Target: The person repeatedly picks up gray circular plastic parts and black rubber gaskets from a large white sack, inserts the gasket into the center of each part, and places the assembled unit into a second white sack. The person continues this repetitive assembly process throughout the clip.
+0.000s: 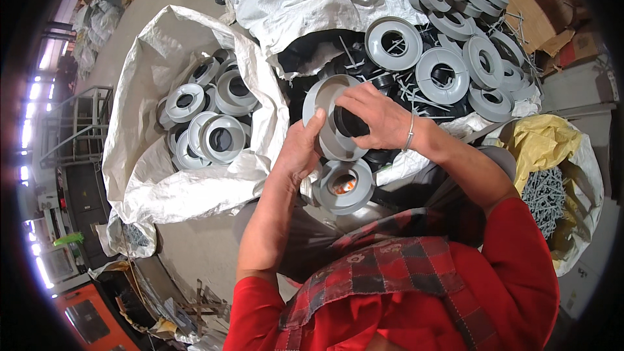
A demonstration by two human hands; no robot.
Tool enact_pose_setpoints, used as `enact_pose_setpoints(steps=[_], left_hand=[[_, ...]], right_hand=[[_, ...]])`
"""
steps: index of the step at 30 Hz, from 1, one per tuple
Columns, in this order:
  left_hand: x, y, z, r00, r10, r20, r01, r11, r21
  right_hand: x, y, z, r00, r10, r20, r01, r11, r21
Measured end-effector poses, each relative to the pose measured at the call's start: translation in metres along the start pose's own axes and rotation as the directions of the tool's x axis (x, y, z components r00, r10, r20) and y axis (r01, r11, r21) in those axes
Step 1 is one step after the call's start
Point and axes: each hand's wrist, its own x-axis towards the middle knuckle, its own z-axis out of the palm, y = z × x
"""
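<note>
No text, label or number is legible. Just below the grip of the left hand (301, 147) and right hand (385, 116), an orange-and-white patch (344, 185) shows through a grey ring (358, 199), too small to tell whether it bears print.

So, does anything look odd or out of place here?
One mild oddity: an orange-and-white patch shows through the grey ring nearest the checked apron, while most other rings show dark centres. I can't tell what it is.
</note>
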Motion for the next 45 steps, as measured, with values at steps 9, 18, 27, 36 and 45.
enact_pose_setpoints(steps=[9, 18, 27, 36, 45], left_hand=[[-0.001, -0.013, -0.001, 0.999, -0.026, -0.033, 0.023, 0.995, -0.094], [-0.009, -0.02, 0.006, 0.979, 0.176, -0.102, -0.171, 0.984, 0.056], [-0.025, 0.016, -0.028, 0.574, 0.814, -0.088, -0.326, 0.326, 0.887], [-0.016, 0.007, -0.036, 0.665, 0.679, -0.313, -0.353, 0.654, 0.669], [-0.017, -0.018, -0.024, 0.815, 0.354, -0.459, -0.197, 0.914, 0.355]], right_hand=[[-0.012, -0.008, 0.012, 1.0, 0.016, -0.02, -0.016, 1.0, 0.024], [-0.005, -0.006, 0.017, 0.72, 0.574, 0.389, -0.678, 0.465, 0.569], [-0.017, -0.013, 0.04, 0.769, 0.594, 0.234, -0.597, 0.799, -0.069], [-0.052, 0.014, 0.127, 0.34, 0.67, 0.659, -0.808, 0.567, -0.16], [-0.023, 0.035, 0.025, 0.613, 0.704, 0.358, -0.79, 0.539, 0.291]])
